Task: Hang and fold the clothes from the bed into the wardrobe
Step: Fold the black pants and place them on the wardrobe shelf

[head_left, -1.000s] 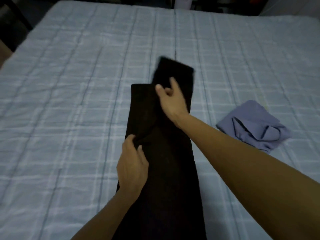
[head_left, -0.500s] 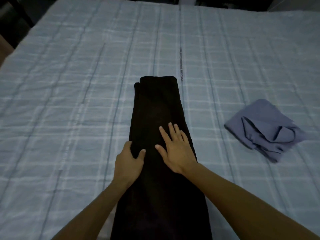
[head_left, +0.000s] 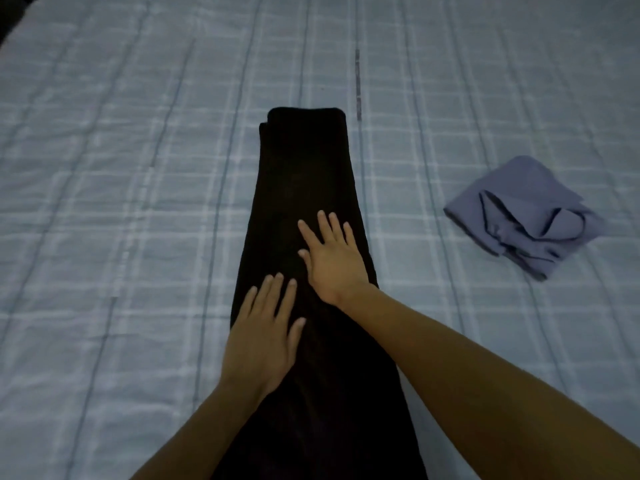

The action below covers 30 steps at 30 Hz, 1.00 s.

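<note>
Pale checked bedding [head_left: 138, 202] filled the view, its far corner lost in darkness; a long black garment [head_left: 304, 174] lay lengthwise, its near end cut off below; both hands lay flat with straight fingers on it, left hand [head_left: 261, 336] nearer, right hand [head_left: 334, 258] beyond; a crumpled blue garment [head_left: 526, 216] lay well apart, rightward.

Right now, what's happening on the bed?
A person is folding a long black garment laid lengthwise on the checked bedcover. Both hands lie flat on it, fingers straight: the left hand nearer the camera, the right hand further up. Its far end is doubled over. A crumpled blue-grey garment lies apart to the right, untouched.
</note>
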Available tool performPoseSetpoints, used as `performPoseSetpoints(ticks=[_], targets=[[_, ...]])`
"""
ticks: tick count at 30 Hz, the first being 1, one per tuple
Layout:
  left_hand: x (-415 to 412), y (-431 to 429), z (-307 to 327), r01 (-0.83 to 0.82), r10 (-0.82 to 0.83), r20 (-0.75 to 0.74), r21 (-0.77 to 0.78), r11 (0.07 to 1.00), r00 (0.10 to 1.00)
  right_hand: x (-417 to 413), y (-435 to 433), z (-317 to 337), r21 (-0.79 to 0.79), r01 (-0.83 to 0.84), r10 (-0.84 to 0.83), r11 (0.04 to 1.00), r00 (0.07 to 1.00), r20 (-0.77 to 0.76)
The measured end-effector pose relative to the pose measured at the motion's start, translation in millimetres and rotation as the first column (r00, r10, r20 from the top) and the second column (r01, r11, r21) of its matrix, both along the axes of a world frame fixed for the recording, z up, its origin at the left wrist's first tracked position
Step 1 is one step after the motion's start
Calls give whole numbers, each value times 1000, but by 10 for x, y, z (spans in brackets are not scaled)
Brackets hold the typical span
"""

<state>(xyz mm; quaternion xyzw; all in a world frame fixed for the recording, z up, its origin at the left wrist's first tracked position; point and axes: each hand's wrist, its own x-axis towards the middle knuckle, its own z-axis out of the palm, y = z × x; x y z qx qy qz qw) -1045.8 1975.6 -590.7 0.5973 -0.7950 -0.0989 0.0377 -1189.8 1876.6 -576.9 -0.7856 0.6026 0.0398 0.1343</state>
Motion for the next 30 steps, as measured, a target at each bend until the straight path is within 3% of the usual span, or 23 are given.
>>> performPoseSetpoints(ticks=[3,5,8,12,17,21,23,26,30], targets=[[78,40,-13,38,-38,52,4,999,998,-12,561,179,-100,11,11,995,977,215],[113,154,79,20,-18,35,-30,999,999,-23,1087,213,-95,6,19,995,966,258],[144,771,189,35,-35,2,0,999,999,-196,1722,137,-15,-13,15,1000,993,121],[328,1640,46,56,-67,80,134,989,995,-467,1909,-5,42,-64,66,997,996,-54],[316,1649,50,-36,28,166,47,998,986,-388,1946,66,88,-29,36,996,996,-85],[4,2140,277,-69,67,71,32,997,995,-223,2478,321,-57,-103,107,993,991,74],[-43,2573,284,-27,20,77,102,994,997,-239,2880,346,-27,-175,177,984,979,98],[159,2964,164,-87,66,149,144,986,987,-487,3222,191,116,-197,202,974,979,-31],[183,2961,186,-140,103,217,159,977,971,-472,3218,90,140,-162,180,977,974,-134]])
